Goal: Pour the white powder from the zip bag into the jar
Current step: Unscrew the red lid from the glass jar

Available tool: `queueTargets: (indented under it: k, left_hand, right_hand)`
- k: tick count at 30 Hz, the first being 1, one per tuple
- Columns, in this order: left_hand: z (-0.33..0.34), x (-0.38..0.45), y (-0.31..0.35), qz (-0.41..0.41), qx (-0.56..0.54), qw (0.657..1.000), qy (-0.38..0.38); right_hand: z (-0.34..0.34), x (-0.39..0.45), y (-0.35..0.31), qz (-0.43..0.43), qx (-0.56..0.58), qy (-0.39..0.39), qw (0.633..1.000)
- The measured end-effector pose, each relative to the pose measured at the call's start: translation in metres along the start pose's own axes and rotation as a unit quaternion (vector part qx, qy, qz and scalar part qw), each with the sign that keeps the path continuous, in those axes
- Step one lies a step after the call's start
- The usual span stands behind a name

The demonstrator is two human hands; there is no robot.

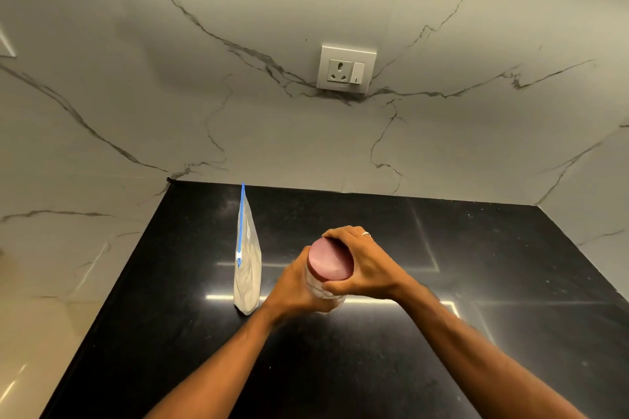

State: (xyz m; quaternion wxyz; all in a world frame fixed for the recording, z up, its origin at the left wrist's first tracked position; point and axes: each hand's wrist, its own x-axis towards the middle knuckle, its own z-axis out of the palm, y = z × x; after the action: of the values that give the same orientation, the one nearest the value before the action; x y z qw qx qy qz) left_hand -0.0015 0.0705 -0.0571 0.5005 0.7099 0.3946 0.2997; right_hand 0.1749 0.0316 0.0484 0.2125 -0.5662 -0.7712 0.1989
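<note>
A clear jar [321, 289] with a dull red lid [329, 260] stands on the black counter [391, 367] in the middle of the view. My left hand [294, 292] grips the jar's body from the left. My right hand [360, 262] curls over the lid, fingers around its rim. To the left of the jar a zip bag [247, 275] stands upright on the counter, its lower half full of white powder, its blue zip strip [241, 224] running up its left edge. The bag is apart from both hands.
Marble walls close the counter at the back and on both sides. A wall socket with a switch [346, 69] sits on the back wall above the counter. The counter's left edge [112, 299] runs diagonally toward me.
</note>
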Motion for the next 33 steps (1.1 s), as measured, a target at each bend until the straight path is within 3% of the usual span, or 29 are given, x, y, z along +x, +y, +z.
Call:
queueTargets:
  k: [3, 5, 7, 11, 15, 17, 22, 25, 29, 33]
  left_hand:
    - [-0.001, -0.008, 0.004, 0.000, 0.002, 1.000, -0.018]
    - [0.005, -0.010, 0.007, 0.005, -0.022, 1.000, -0.013]
    - [0.010, -0.009, 0.013, 0.010, -0.038, 0.999, 0.006]
    - [0.017, -0.004, 0.027, 0.023, -0.033, 0.998, 0.044]
    - [0.018, -0.002, 0.037, 0.035, -0.011, 0.998, 0.045]
    - [0.016, -0.004, 0.040, 0.031, -0.010, 0.999, 0.041]
    - [0.013, -0.012, 0.037, 0.030, -0.011, 0.999, 0.017]
    - [0.014, -0.013, 0.038, 0.032, -0.015, 0.999, 0.010]
    - [0.014, -0.012, 0.042, 0.025, -0.017, 0.999, 0.016]
    - [0.016, -0.012, 0.044, 0.026, -0.001, 1.000, 0.016]
  right_hand:
    - [-0.013, -0.002, 0.001, -0.033, -0.045, -0.111, 0.992]
    - [-0.015, -0.003, -0.001, -0.028, -0.051, -0.132, 0.990]
    - [-0.014, -0.005, -0.003, 0.009, -0.022, -0.097, 0.995]
    - [-0.003, -0.014, -0.009, 0.097, 0.040, 0.061, 0.993]
    - [0.006, -0.020, -0.011, 0.101, 0.056, 0.145, 0.983]
    - [-0.001, -0.019, -0.010, 0.089, 0.056, 0.117, 0.988]
    - [-0.030, -0.019, -0.004, 0.039, 0.033, -0.069, 0.996]
    - [-0.038, -0.022, -0.003, 0.029, 0.034, -0.112, 0.993]
    - [-0.029, -0.025, -0.012, 0.096, -0.004, -0.023, 0.995]
    - [-0.015, -0.028, -0.023, 0.097, -0.098, 0.072, 0.988]
